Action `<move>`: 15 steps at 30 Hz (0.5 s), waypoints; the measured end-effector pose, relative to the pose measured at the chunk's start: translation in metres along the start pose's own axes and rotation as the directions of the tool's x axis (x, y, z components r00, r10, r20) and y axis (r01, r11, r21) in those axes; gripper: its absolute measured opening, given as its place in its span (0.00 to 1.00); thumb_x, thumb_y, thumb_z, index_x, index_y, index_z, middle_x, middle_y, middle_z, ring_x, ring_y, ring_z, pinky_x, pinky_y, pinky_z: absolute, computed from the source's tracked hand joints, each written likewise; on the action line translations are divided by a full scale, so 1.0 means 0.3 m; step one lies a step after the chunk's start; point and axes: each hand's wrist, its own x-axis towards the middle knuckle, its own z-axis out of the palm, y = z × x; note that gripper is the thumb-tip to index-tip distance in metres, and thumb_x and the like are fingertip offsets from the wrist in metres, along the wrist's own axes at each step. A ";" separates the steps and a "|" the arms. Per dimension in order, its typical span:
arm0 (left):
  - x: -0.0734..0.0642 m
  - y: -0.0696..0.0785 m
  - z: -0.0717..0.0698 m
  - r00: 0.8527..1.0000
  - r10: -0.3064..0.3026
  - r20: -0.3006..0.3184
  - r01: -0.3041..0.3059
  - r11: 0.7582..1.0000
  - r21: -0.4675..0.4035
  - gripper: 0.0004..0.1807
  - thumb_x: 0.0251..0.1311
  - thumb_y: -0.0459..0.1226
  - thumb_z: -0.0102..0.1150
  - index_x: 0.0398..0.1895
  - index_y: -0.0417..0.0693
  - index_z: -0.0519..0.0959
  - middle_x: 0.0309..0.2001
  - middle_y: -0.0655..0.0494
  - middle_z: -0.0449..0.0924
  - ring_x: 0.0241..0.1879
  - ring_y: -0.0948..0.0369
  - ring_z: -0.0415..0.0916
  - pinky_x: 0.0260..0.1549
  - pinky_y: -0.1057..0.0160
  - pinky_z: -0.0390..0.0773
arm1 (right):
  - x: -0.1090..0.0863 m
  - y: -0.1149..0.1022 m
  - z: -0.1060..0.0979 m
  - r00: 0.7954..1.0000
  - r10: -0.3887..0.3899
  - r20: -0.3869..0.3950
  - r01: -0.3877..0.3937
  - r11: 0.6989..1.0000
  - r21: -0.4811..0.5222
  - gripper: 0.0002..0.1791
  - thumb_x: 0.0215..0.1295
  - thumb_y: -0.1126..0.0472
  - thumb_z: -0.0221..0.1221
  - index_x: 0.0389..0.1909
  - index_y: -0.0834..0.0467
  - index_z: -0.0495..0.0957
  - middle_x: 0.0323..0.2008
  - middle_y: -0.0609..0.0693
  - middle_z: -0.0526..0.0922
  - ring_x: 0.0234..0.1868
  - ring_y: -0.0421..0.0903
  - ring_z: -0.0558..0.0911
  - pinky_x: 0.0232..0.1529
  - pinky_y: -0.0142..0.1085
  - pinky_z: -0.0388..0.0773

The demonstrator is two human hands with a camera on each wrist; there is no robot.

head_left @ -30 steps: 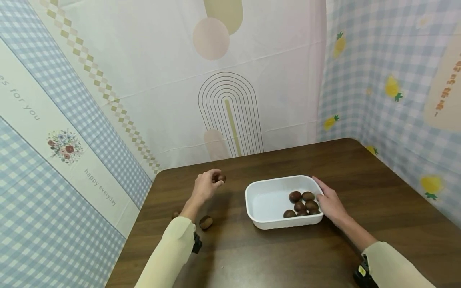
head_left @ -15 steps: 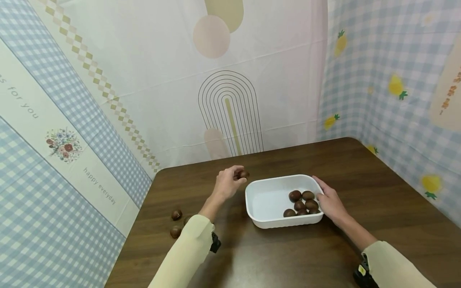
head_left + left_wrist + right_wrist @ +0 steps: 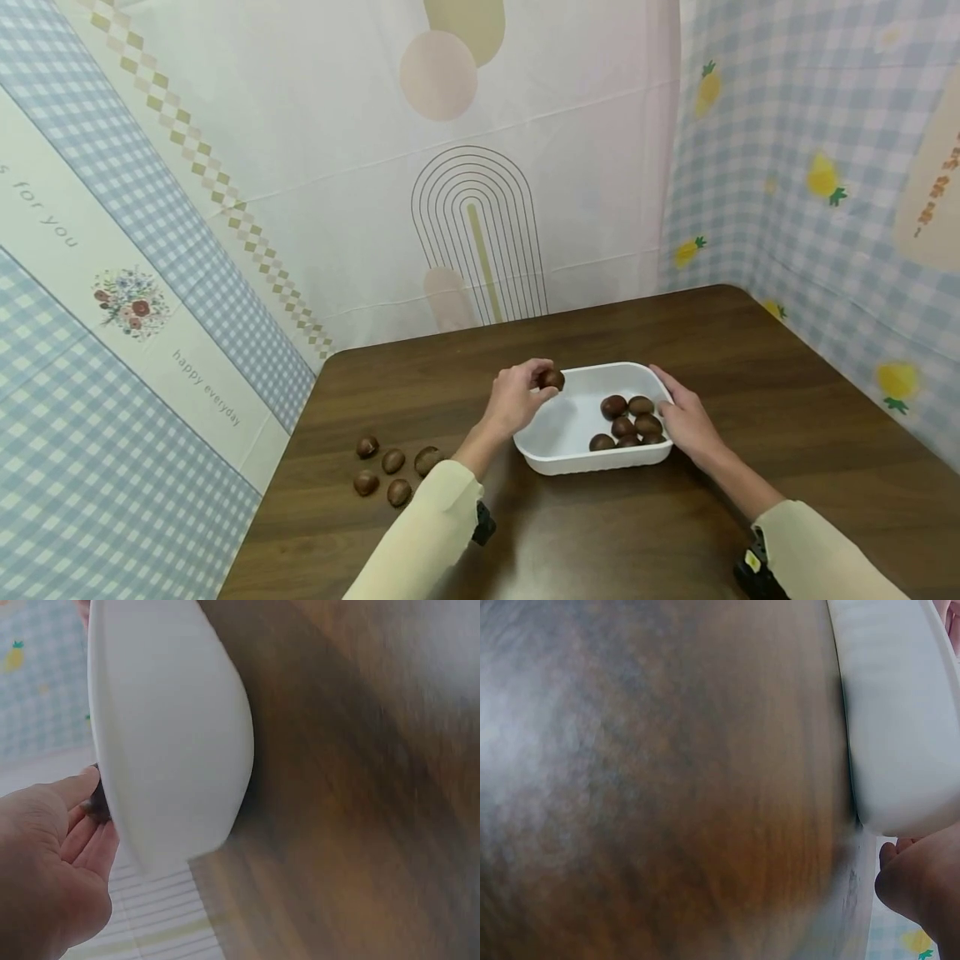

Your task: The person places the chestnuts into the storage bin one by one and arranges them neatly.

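Narrow pinch in the left hand [image 3: 514, 398], thumb and fingers closed about a round brown piece [image 3: 552, 380], at the far left corner of a white tub [image 3: 592, 465]. Contact between piece and rim: cannot tell. In the left wrist view, piece dark and partly hidden behind the tub wall.

At the tub's right end, the right hand [image 3: 686, 423], gripping the rim, thumb at the edge, fingers along the outside. In the right wrist view, fingers mostly hidden.

Inside the tub, bunched toward the right end and near side: seven brown pieces [image 3: 623, 428] in sight, the nearest partly cut off by the front wall.

Tub on the dark wood-grain bench [image 3: 637, 533]. Well apart to its left: five brown pieces [image 3: 393, 461], loosely clustered on the wood, the rightmost just beside the left sleeve [image 3: 420, 542]. Black device [image 3: 484, 523] at the left wrist, another at the right.

Behind the bench, pale printed cloth [image 3: 360, 242] with line arches; to the right, checked cloth [image 3: 787, 233] with yellow pineapples.
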 end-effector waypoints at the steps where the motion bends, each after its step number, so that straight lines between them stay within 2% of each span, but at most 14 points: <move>1: -0.001 0.005 0.009 1.000 0.002 0.001 -0.002 1.000 0.005 0.23 0.68 0.37 0.73 0.64 0.45 0.83 0.56 0.51 0.88 0.53 0.58 0.87 0.56 0.59 0.82 | 0.000 0.000 0.000 1.000 -0.001 -0.002 0.001 1.000 -0.001 0.40 0.66 0.77 0.45 0.82 0.68 0.56 0.79 0.70 0.60 0.76 0.65 0.63 0.68 0.39 0.62; 5: -0.007 0.025 0.045 1.000 0.007 0.011 -0.007 1.000 0.019 0.23 0.67 0.38 0.74 0.64 0.46 0.83 0.56 0.53 0.88 0.51 0.60 0.87 0.56 0.60 0.81 | 0.000 -0.001 0.000 1.000 -0.003 -0.004 0.003 1.000 -0.004 0.40 0.66 0.77 0.45 0.82 0.68 0.56 0.78 0.70 0.61 0.75 0.65 0.64 0.67 0.38 0.62; 11: -0.009 0.056 0.100 0.998 0.038 0.053 -0.041 0.997 0.063 0.22 0.66 0.38 0.75 0.62 0.44 0.84 0.55 0.53 0.89 0.48 0.62 0.87 0.51 0.69 0.80 | 0.004 -0.001 -0.001 1.000 0.006 0.016 -0.006 1.000 0.015 0.39 0.68 0.78 0.45 0.82 0.68 0.54 0.78 0.71 0.59 0.76 0.65 0.62 0.72 0.48 0.61; 15: -0.010 0.076 0.129 0.994 0.077 0.072 -0.085 0.990 0.113 0.21 0.64 0.37 0.76 0.59 0.43 0.86 0.54 0.53 0.89 0.51 0.60 0.85 0.52 0.67 0.80 | 0.004 -0.004 -0.002 1.000 0.012 0.018 -0.012 1.000 0.022 0.40 0.68 0.78 0.45 0.82 0.68 0.53 0.78 0.72 0.59 0.77 0.66 0.61 0.74 0.53 0.59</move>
